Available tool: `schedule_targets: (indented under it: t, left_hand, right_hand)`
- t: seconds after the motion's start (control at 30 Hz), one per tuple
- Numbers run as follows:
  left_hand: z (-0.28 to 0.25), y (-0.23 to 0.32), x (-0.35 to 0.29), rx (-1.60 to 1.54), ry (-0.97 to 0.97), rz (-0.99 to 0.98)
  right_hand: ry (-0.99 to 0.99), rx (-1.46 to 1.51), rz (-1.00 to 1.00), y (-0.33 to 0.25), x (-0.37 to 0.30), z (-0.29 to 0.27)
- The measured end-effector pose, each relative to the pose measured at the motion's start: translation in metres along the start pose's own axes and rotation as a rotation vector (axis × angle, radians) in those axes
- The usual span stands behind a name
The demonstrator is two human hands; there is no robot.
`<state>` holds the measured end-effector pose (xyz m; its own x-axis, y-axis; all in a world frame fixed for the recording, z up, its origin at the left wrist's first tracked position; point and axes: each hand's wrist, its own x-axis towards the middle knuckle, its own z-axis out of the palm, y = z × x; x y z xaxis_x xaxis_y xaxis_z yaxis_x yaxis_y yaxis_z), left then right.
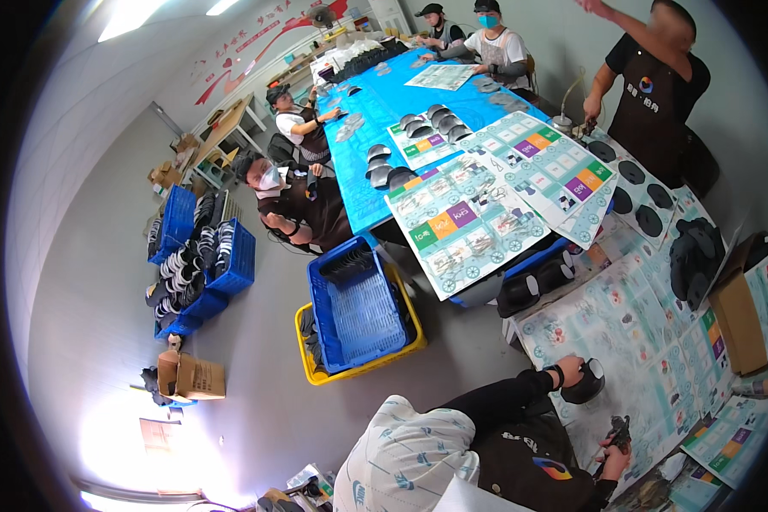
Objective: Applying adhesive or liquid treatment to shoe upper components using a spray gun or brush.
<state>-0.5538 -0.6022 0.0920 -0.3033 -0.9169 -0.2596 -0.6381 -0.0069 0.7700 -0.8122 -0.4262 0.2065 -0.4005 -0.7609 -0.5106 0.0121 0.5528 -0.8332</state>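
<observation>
The dark cup-shaped piece [583, 390], with a pale band along its rim, is at the near part of a surface [633, 346] covered in printed sheets. The left hand [569, 370] has its grip closed around the side of this piece. Just apart from it, the right hand [614, 462] holds a dark hand tool [620, 433]; its exact kind is too small to tell.

The step in hand looks like handwork on this single piece, one hand steadying it and the other ready with the tool; the two do not touch. The next move would seem to call for bringing piece and tool together, with the left grip firm so that the curved wall does not turn.

The left arm, in a black sleeve with a dark band at the wrist, reaches forward across the body; the right hand sits lower and closer to the brown apron [520, 452], its fingers wrapped around the tool.

Farther out on the surface lie a heap of black pieces [694, 260], a cardboard box [738, 328] and dark oval pieces [648, 220]. Beyond the surface, a blue crate [358, 320] rests in a yellow crate [347, 375], and co-workers sit along a blue-covered table [363, 171].
</observation>
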Motion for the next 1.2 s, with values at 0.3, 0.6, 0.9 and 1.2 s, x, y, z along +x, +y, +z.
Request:
schedule_targets:
  t: [0.3,0.6,0.9,1.2]
  left_hand:
    - [0.025,0.000,0.014,0.053,-0.040,-0.022]
    - [0.047,0.020,0.024,0.088,-0.029,0.014]
    - [0.067,0.022,0.030,0.091,-0.036,0.023]
    - [0.074,0.002,0.039,0.180,-0.123,-0.011]
  right_hand:
    - [0.002,0.035,-0.034,0.011,0.006,-0.003]
    - [-0.007,0.070,0.013,0.015,0.003,-0.013]
    - [0.005,0.035,0.025,0.006,0.002,-0.017]
    - [-0.054,0.025,-0.029,0.019,0.011,-0.019]
